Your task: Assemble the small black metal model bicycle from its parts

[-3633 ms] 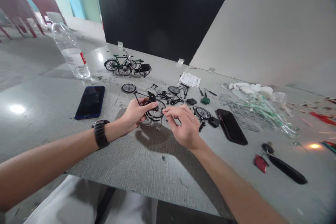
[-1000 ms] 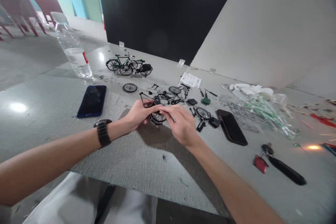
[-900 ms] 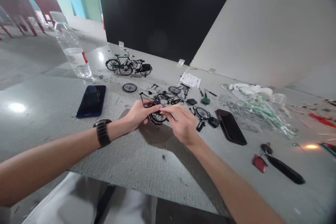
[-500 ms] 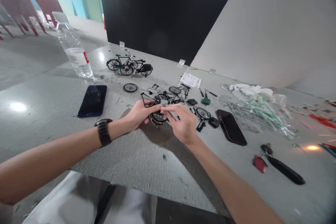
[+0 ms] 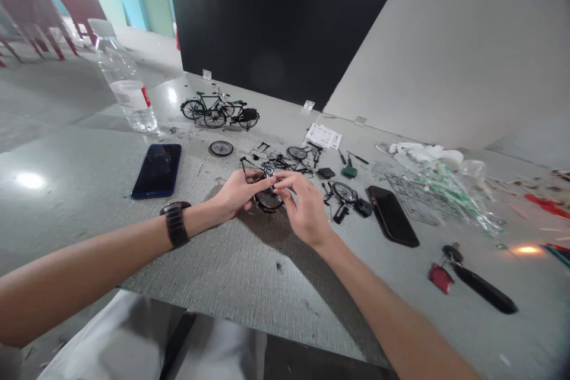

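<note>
Your left hand (image 5: pixel 236 195) has its fingers closed around a black model bicycle assembly (image 5: pixel 269 202), the thumb lying across the top near its wheel. The assembly sits between your two hands, over the desk (image 5: pixel 214 273), with a thin dark rod sticking up just beyond your left fingers. Your right hand (image 5: pixel 305 205) has its fingertips drawn together at the assembly's right side, close to your left thumb; you cover that spot, so I cannot tell whether they pinch a small piece.

Just beyond your fingers lie loose black bicycle parts (image 5: pixel 289 165), and a loose wheel (image 5: pixel 221 148) lies flat beyond your left fingers. Farther out that way, two model bicycles (image 5: pixel 214 113) stand upright, one in front of the other. Left of your left fingers are a blue-edged phone (image 5: pixel 157 170) and, farther off, a water bottle (image 5: pixel 129 98).

To the right of your right fingers, near them, is a second wheel (image 5: pixel 345 193) among small dark parts, then a black phone (image 5: pixel 392 215). Printed sheets (image 5: pixel 323 135) lie beyond your right fingers, and a keyring (image 5: pixel 472 276) lies well to their right, nearer you.
</note>
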The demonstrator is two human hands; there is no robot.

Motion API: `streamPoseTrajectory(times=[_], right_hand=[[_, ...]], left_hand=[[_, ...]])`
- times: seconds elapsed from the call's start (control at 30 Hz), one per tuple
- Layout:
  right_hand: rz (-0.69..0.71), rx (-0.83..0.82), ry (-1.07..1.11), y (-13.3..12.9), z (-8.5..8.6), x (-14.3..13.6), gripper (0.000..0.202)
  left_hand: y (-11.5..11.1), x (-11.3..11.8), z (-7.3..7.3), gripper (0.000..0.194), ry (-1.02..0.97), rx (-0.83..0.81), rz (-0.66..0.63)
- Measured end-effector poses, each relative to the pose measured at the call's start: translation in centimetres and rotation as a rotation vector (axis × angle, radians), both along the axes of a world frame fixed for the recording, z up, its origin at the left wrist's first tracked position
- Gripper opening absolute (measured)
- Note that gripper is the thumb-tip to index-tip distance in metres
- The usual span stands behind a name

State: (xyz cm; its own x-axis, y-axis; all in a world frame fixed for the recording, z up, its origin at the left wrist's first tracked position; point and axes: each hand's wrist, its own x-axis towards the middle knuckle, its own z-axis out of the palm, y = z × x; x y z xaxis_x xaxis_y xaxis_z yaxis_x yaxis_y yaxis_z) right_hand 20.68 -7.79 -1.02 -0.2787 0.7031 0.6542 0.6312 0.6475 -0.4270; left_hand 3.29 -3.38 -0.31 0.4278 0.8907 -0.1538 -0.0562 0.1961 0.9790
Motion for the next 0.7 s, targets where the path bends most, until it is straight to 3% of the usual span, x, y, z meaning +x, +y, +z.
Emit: streamPoseTrajectory(times=[0.3,0.7], right_hand=[[-0.015,0.054,-0.007,-0.34,0.12,-0.4,0.015],[-0.029,0.049,-0.042,-0.21,-0.04,0.06,0.015]], left_hand=[[0.05,0.0,0.25,0.027,0.047,-0.031,-0.004],[0.42,-0.28,-0.72,0.028,-0.05,-0.021,-0.097]])
